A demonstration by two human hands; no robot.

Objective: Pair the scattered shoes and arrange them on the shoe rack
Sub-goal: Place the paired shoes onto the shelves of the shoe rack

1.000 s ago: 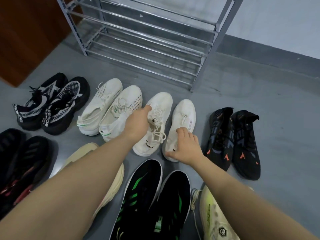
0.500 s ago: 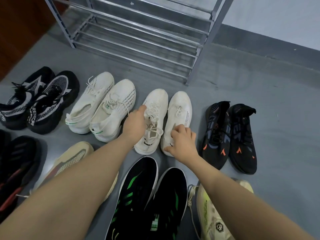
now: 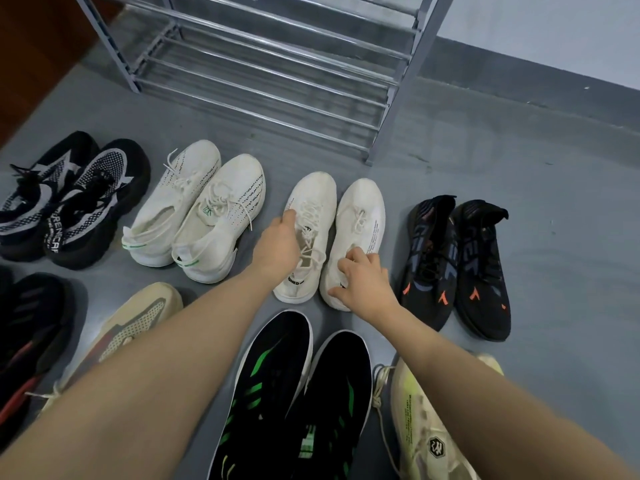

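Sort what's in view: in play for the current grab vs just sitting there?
In play:
- left hand on left white shoe
- right hand on right white shoe
- shoe rack, no shoes visible on it

Waiting on the floor:
- white-green pair
- black-orange pair
- black-green pair

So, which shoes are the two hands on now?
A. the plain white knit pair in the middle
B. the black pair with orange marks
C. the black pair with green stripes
A: the left hand and the right hand each rest on one shoe of the plain white knit pair.
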